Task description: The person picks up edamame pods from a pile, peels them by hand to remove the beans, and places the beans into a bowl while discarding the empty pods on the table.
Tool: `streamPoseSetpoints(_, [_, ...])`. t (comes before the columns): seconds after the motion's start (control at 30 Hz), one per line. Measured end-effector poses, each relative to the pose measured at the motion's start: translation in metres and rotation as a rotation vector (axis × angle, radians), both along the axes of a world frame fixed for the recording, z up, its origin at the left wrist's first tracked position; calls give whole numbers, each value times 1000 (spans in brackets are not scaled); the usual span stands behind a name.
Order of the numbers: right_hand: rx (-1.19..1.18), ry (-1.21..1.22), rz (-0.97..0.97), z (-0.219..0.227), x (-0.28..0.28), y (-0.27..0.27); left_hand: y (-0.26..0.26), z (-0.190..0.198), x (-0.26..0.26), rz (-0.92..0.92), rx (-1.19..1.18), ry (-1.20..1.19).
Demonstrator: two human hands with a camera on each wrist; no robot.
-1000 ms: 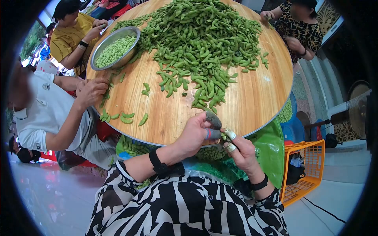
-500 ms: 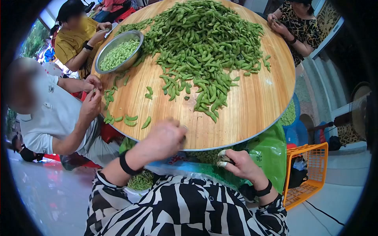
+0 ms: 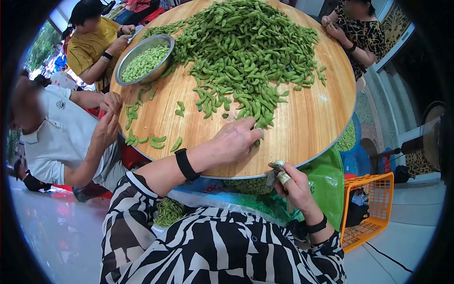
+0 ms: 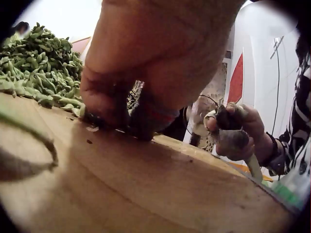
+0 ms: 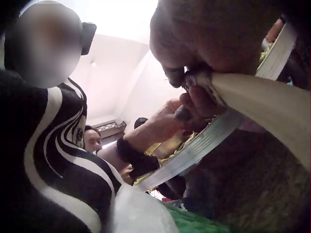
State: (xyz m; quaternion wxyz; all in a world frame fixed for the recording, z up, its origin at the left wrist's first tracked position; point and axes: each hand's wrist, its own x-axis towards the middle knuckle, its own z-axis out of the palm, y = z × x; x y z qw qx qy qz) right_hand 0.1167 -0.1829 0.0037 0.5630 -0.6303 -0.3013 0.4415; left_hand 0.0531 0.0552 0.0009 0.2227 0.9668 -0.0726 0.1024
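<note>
In the head view my left hand (image 3: 231, 142) reaches over the tabletop to the near end of a heap of green soybean pods (image 3: 250, 52). Its fingers bend downward, and the left wrist view shows them right at the wood, close beside the pods. My right hand (image 3: 295, 187) is raised at the table's near edge with curled fingers. White and grey wrappings cover its fingers, and a pale strip (image 5: 265, 94) extends from them. A greyish lump sits at its fingertips; I cannot tell if it is held or part of the wrapping.
A metal bowl of shelled beans (image 3: 144, 61) stands on the round wooden table (image 3: 298, 128), near several loose pods (image 3: 158, 142). Other people sit around it. A green plastic sheet (image 3: 326, 184) lies below the edge, with an orange crate (image 3: 369, 208) at right.
The hands met over the table edge a second ago, then parted. My left hand swept left, then forward to the pods. My right hand dipped and rose slightly; a pale strip now hangs there.
</note>
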Motion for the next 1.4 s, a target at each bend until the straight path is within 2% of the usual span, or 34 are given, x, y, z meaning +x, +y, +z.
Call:
streamPoseSetpoints(0.07, [5,-1,-39,-2,1,4,-1,0,2,-39,19,-25])
streamPoseSetpoints(0.13, [14,33,-84,-2,2,8,-6,-2,4,73,-95,-78])
streamPoseSetpoints(0.17, [20,71,-126,-2,1,10,-7,-2,3,63,-94,-79])
streamPoseSetpoints(0.23, [59,108,-144,0,2,13,-12,8,-1,155,-809,293])
streamPoseSetpoints(0.27, [98,145,-152,1,2,14,-16,8,-3,151,-811,294])
streamPoseSetpoints(0.33, [124,167,-176,4,-3,21,-25,6,-8,195,-1189,424])
streamPoseSetpoints(0.4, [149,191,-205,2,-5,21,-30,8,-12,175,-1201,384])
streamPoseSetpoints(0.47, [198,256,-133,-4,-5,20,-35,3,-14,162,-1219,338])
streamPoseSetpoints(0.53, [214,267,-134,-5,-7,22,-39,-6,-13,147,-1267,194])
streamPoseSetpoints(0.77, [257,302,-150,-10,-10,23,-39,0,-21,243,-1351,345])
streamPoseSetpoints(0.83, [255,312,-163,-10,-12,24,-40,-4,-21,200,-1361,256])
streamPoseSetpoints(1.07, [272,354,-175,-2,-10,22,-41,0,-23,190,-1327,274])
streamPoseSetpoints(1.13, [270,343,-186,2,-10,23,-42,-3,-23,149,-1325,191])
streamPoseSetpoints(1.27, [270,473,-219,6,-5,24,-40,-10,-19,77,-1257,101])
streamPoseSetpoints(1.33, [298,542,-212,4,-4,22,-37,2,-19,95,-1648,407])
streamPoseSetpoints(1.37, [335,616,-182,2,-3,21,-36,1,-18,91,-1645,406])
streamPoseSetpoints(1.4, [370,692,-151,1,-3,20,-35,-2,-19,-5,-1806,471])
